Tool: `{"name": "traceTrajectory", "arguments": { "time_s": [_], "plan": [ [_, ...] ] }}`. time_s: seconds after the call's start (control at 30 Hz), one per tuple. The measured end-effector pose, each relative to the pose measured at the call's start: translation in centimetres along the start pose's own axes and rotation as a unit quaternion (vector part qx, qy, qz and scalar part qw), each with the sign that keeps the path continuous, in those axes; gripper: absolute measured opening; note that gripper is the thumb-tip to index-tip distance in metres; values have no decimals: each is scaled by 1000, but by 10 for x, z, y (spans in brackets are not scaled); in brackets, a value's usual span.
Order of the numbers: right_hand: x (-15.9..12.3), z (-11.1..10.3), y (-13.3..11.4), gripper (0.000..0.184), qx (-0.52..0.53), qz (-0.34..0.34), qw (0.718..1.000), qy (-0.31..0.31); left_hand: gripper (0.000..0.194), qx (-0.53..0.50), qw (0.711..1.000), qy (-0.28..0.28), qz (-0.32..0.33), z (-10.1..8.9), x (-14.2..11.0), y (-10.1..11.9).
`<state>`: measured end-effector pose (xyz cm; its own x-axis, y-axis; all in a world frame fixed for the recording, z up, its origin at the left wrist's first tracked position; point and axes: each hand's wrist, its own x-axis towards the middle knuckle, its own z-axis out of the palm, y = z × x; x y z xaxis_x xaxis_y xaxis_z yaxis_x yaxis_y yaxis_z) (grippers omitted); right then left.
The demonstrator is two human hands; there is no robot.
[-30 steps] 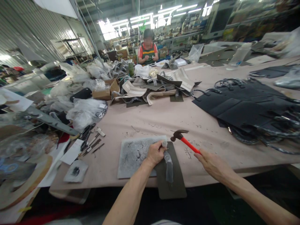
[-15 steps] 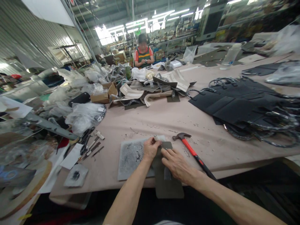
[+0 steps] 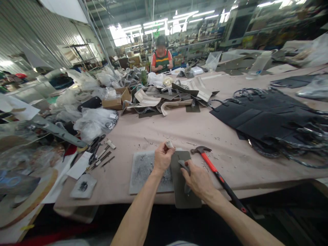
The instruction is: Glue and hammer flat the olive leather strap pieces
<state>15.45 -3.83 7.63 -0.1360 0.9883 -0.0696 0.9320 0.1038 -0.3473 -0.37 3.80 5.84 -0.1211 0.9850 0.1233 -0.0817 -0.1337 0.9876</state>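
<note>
My left hand [image 3: 162, 158] is closed round a short tool with a white rounded top [image 3: 169, 144], held upright above a dark olive leather piece [image 3: 179, 191]. That piece lies partly on a scratched grey cutting pad [image 3: 143, 171] at the near table edge. My right hand [image 3: 198, 179] rests on the olive piece, its fingers pinched on a narrow grey strap [image 3: 185, 166] lying along it. A claw hammer with a red and black handle [image 3: 217, 176] lies on the table just right of my right hand, touched by neither hand.
Scissors and small punches [image 3: 98, 153] lie left of the pad. Black bag panels with handles [image 3: 266, 116] cover the right side. Cut leather pieces [image 3: 164, 97], a cardboard box [image 3: 115, 99] and plastic bags [image 3: 94, 123] fill the middle and left. A person [image 3: 161, 56] works at the far end.
My right hand has let go of the hammer, which now lies on the table, and moved onto the olive piece and strap. My left hand has lifted the tool slightly.
</note>
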Motion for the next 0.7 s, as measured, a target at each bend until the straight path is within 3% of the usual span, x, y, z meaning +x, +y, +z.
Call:
{"name": "traceTrajectory", "arguments": {
  "time_s": [0.17, 0.33, 0.43, 0.57, 0.63, 0.7],
  "plan": [
    [-7, 25, -3, 31, 70, 28, 997, 0, 21, -11, 997, -30, -77, 12, -7, -48],
    [-10, 31, 0, 43, 169, 13, 985, -38, 20, -4, 996, -50, -74, 15, -6, -62],
    [-9, 30, 18, 46, 223, -3, 975, 20, 21, 3, 996, -53, -72, 13, -7, -64],
    [-2, 23, 67, 43, 108, 28, 978, 173, 19, 13, 996, -65, -68, 12, -8, -64],
    [2, 21, 93, 42, 14, 54, 983, 173, 16, 17, 996, -69, -63, 12, -8, -65],
    [3, 20, 113, 41, -60, 77, 988, 117, 14, 25, 995, -71, -60, 12, -8, -67]
  ]
}}
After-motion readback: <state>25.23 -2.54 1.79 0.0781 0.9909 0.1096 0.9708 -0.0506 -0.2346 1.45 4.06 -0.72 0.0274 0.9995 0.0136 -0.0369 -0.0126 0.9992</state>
